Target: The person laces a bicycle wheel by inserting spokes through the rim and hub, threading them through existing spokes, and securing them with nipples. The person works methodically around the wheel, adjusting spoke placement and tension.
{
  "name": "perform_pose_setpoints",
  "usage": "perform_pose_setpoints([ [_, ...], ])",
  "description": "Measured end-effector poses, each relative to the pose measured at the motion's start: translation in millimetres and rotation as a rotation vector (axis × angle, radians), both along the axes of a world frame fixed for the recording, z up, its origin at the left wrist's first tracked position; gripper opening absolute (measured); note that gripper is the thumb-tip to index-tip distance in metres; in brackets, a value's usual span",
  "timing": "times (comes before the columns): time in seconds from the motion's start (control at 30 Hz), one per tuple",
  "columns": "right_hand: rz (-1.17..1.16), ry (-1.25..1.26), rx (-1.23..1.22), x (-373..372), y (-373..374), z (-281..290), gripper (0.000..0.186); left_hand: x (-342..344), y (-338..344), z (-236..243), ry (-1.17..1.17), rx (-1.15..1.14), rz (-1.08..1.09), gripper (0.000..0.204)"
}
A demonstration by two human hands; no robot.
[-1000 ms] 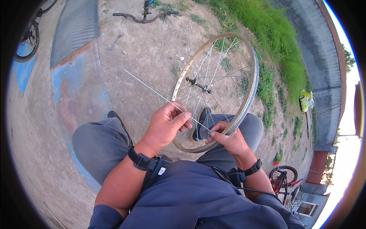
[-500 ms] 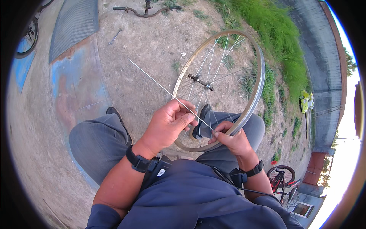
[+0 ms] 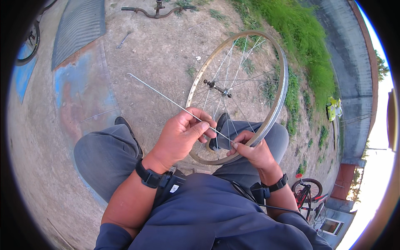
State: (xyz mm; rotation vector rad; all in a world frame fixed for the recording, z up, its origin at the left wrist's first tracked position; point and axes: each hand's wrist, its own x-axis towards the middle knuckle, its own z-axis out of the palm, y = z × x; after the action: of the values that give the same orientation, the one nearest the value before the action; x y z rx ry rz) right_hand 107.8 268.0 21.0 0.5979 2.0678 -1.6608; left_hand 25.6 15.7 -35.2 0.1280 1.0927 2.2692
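A bare bicycle wheel with a worn rim (image 3: pixel 284 81) leans upright over my lap and right knee. Several spokes run from its dark hub (image 3: pixel 217 88) to the rim. My left hand (image 3: pixel 181 131) pinches a long silver spoke (image 3: pixel 156 91) between thumb and fingers, and the bent end points to the far left. At the spoke's other end, my right hand (image 3: pixel 253 151) is closed by the near part of the rim, thumb and forefinger pressed together at the spoke's tip. Whatever small part sits between those fingertips is hidden.
On the dirt ahead lie a rusty handlebar (image 3: pixel 156 16) and a wrench (image 3: pixel 123 40). Blue-painted sheet metal (image 3: pixel 85 87) lies to the left, with a loose spoke (image 3: pixel 98 115) on it. Grass (image 3: pixel 304 46) grows along a concrete wall; a red-black bicycle (image 3: pixel 308 193) is at right.
The spoke's far end has swung slightly left and down, its bent tip now showing. Both hands keep their grip in nearly the same place, and the wheel has barely shifted.
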Motion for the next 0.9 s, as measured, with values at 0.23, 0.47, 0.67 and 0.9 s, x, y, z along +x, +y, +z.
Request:
perform_pose_setpoints([
  [0.23, -0.012, 0.029, -0.014, 0.1, -2.5, -1.0, 0.011, 0.3, 2.6, 1.2, 0.016, -0.153, 0.067, 0.012],
  [0.47, -0.023, 0.029, -0.025, 0.2, -3.1, 0.4, 0.012, -0.7, 0.3, 4.4, 0.024, -0.078, 0.032, 0.01],
  [0.67, -0.028, 0.025, -0.031, 0.2, -2.6, -0.6, 0.012, -2.6, -1.1, -1.5, 0.062, -0.128, 0.017, 0.013],
  [0.9, -0.014, 0.029, -0.022, 0.0, -2.8, -0.5, 0.012, -3.2, -1.6, 2.2, 0.017, -0.026, 0.017, 0.012],
])
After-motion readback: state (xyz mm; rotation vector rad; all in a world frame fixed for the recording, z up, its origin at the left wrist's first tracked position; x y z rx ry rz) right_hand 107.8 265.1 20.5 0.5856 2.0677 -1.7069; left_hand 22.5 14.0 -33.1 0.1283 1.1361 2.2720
